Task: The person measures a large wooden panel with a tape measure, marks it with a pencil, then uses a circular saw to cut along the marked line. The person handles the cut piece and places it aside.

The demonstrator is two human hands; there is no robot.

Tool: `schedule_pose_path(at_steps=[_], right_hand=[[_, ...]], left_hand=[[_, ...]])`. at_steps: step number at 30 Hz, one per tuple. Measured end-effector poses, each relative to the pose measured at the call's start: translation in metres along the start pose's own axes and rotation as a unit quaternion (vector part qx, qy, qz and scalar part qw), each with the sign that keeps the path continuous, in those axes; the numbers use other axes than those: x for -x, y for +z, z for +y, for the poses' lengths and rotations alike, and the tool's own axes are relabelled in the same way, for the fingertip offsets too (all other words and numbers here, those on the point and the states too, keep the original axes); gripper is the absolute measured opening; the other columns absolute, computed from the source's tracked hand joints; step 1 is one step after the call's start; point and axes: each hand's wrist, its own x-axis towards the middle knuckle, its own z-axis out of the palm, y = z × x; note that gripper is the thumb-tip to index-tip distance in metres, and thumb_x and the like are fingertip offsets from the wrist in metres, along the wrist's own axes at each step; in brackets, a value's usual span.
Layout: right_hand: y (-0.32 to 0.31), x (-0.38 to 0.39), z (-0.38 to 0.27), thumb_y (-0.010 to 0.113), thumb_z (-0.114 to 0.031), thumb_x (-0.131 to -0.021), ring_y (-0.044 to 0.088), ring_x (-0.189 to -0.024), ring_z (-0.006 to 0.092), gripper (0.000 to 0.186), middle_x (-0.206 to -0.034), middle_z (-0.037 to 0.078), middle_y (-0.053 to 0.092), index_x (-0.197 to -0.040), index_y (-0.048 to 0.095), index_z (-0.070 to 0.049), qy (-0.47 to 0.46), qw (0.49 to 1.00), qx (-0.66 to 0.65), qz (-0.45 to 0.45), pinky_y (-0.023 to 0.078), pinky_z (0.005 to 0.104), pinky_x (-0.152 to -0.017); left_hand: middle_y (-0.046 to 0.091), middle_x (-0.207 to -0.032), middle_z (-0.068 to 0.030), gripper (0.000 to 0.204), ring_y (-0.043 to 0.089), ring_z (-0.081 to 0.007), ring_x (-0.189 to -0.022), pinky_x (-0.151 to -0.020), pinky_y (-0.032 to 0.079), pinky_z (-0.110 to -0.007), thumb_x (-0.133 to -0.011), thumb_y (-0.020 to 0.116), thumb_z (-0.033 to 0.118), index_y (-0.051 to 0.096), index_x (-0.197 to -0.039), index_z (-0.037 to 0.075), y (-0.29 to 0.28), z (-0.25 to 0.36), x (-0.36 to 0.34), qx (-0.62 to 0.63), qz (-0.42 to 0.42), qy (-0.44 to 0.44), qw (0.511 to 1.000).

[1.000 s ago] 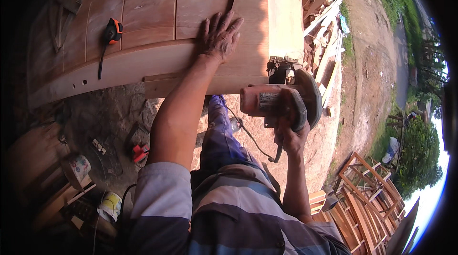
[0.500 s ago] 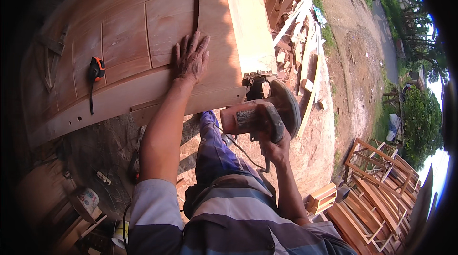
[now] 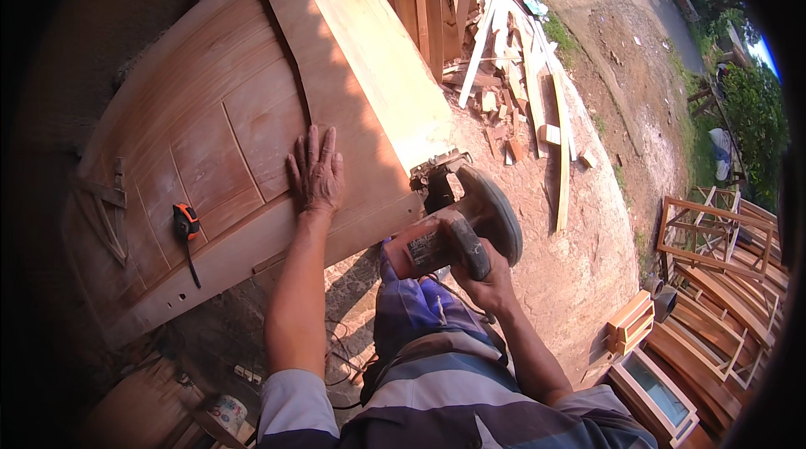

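A panelled wooden door (image 3: 214,147) lies flat in front of me, with a wide board (image 3: 336,71) along its right part. My left hand (image 3: 317,176) rests palm down with fingers stretched, at the board's left edge beside the door panels. Wrapped round the rear handle of a circular saw (image 3: 449,239) is my right hand (image 3: 487,277). The saw's round guard faces right, and its base sits at the near right corner of the board; the blade's contact with the wood is hidden. An orange and black tape measure (image 3: 186,222) lies on the door's left part.
A small wooden triangular frame (image 3: 107,205) lies at the door's left end. Offcuts and strips (image 3: 520,71) are heaped on the ground beyond the saw. Stacked wooden frames (image 3: 714,281) stand at the right. A cord (image 3: 340,348) trails on the ground below the door.
My view has shifted and turned, so the door appears more tilted. My left hand stays flat at the board's edge, and the saw stays at the corner in my right hand.
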Motion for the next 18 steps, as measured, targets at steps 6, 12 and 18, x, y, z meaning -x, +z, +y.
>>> schedule_pose_path(at_steps=[6, 12, 18], right_hand=[[-0.005, -0.001, -0.012, 0.078, -0.011, -0.079, 0.072, -0.095, 0.0263, 0.05, -0.109, 0.014, 0.07, -0.126, 0.062, -0.005, -0.025, 0.999, -0.024, -0.012, 0.055, 0.0367, -0.087], [-0.009, -0.003, -0.015, 0.078, -0.015, -0.08, 0.073, -0.099, 0.0341, 0.053, -0.111, 0.017, 0.071, -0.13, 0.06, -0.007, 0.011, 0.999, -0.002, -0.039, 0.057, 0.0394, -0.087], [-0.009, -0.003, -0.012, 0.077, -0.015, -0.081, 0.074, -0.097, 0.0347, 0.06, -0.109, 0.018, 0.072, -0.137, 0.055, -0.007, 0.016, 0.998, -0.013, -0.052, 0.057, 0.0401, -0.087]], left_hand=[[0.018, -0.172, -0.0066, 0.057, 0.017, -0.0387, -0.156, -0.124, 0.012, -0.062, -0.108, 0.038, 0.041, 0.03, -0.163, 0.031, -0.004, 0.002, 0.0, 0.004, -0.025, 0.0, 1.0], [0.018, -0.171, -0.0115, 0.056, 0.016, -0.0398, -0.156, -0.124, 0.011, -0.064, -0.108, 0.035, 0.039, 0.03, -0.163, 0.026, -0.01, 0.005, -0.001, -0.001, -0.037, 0.002, 0.999], [0.02, -0.17, -0.0136, 0.057, 0.018, -0.0408, -0.156, -0.123, 0.012, -0.064, -0.108, 0.036, 0.039, 0.032, -0.162, 0.023, -0.012, 0.005, -0.001, 0.008, -0.036, 0.013, 0.999]])
